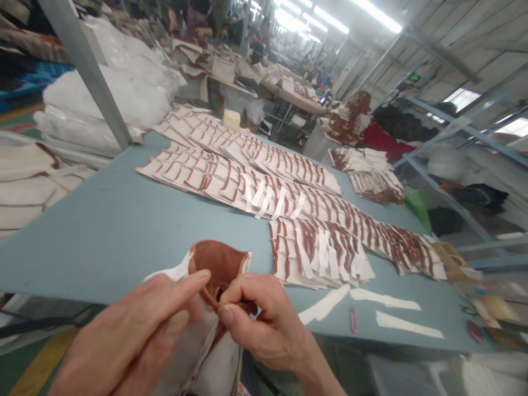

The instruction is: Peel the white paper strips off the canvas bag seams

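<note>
Tube (pixel 206 333), cream outside and brown inside, is held mouth-up near the blue table (pixel 124 231); the right hand (pixel 264 319) pinches its rim (pixel 211 302), apparently steadying it. Whether the left hand (pixel 136 324) grips, I cannot tell. Overlapping pieces (pixel 198 170) seem fanned for reach.

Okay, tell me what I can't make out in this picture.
In the head view:
Brown-and-white piece, lower end: cut off by the bottom edge.
Right hand: its fingers partly cover the pinched edge.
Left hand, grip: blurred, hidden by the hand itself.
Pink object: too small and blurred to identify.
</note>
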A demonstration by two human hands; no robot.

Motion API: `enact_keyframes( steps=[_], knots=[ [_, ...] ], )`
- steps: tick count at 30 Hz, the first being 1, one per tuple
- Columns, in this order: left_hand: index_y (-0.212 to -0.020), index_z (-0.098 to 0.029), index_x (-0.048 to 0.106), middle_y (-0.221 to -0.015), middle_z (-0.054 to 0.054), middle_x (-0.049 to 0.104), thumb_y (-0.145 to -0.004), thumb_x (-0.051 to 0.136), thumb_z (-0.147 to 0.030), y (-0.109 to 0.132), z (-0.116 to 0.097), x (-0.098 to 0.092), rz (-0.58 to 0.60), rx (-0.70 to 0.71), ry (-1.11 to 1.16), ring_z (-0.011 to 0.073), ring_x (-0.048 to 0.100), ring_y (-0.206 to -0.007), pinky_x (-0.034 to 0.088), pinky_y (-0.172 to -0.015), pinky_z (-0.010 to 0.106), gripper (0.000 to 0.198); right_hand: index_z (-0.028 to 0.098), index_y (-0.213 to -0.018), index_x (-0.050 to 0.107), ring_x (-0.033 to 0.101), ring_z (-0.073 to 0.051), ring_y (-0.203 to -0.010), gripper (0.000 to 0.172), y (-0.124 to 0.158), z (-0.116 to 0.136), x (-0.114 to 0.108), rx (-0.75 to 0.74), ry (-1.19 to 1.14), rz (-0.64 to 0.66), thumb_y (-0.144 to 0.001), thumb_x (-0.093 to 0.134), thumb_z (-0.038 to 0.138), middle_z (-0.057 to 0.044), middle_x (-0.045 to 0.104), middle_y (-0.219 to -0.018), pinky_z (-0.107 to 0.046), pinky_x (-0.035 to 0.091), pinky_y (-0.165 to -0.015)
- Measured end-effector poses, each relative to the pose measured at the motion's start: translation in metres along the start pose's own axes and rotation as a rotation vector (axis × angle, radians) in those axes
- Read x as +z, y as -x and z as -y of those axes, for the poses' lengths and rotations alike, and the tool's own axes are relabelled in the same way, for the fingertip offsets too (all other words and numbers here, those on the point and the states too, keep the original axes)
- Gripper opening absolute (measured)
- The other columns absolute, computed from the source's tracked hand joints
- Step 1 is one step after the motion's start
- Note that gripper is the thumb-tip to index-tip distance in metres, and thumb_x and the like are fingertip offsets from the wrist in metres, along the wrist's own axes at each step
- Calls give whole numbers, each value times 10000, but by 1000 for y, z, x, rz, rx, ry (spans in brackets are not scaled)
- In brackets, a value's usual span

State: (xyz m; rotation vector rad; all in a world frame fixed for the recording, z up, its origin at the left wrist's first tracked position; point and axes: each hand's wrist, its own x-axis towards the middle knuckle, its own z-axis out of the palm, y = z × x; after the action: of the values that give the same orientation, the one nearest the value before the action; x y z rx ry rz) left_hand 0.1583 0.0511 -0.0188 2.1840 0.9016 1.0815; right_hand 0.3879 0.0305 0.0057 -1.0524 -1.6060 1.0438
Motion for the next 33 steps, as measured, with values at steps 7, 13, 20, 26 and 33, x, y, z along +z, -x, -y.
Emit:
enact_keyframes(
  steps=[7,13,20,26,33],
  knots=[
    [-859,-240,492,-776,-37,592,-1242,311,-253,-66,3,-2,259,403,-11,176,548,-730,437,-786,368,424,234,-815,592,550,-115,-619,267,3,6,2,-226,314,-14,-1080,610,211,46,649,-675,-255,416,-640],
    [-848,-242,464,-743,-61,540,-1235,335,-217,-55,0,19,135,341,94,140,519,-683,435,-703,291,409,268,-833,514,543,-135,-579,233,9,2,16,-380,452,-157,-1021,560,138,45,614,-650,-285,436,-610],
    [-781,-241,433,-689,-68,477,-1226,367,-259,-36,13,41,72,82,243,132,467,-618,408,-629,277,450,254,-866,603,591,-144,-631,255,19,-3,19,-203,314,-168,-1119,580,259,22,687,-709,-294,455,-646],
    [-800,-232,470,-722,-58,512,-1258,312,-379,-35,16,27,127,124,210,136,494,-660,416,-674,278,506,221,-924,691,684,-173,-818,192,21,11,-8,-39,351,44,-1088,591,222,-35,774,-892,-304,486,-776],
    [-831,-234,499,-765,-50,563,-1261,254,-376,-34,27,13,328,179,264,166,499,-733,395,-820,326,514,219,-962,708,702,-195,-863,162,21,3,-9,-25,454,161,-1061,589,171,-42,791,-907,-316,481,-802]
  ],
)
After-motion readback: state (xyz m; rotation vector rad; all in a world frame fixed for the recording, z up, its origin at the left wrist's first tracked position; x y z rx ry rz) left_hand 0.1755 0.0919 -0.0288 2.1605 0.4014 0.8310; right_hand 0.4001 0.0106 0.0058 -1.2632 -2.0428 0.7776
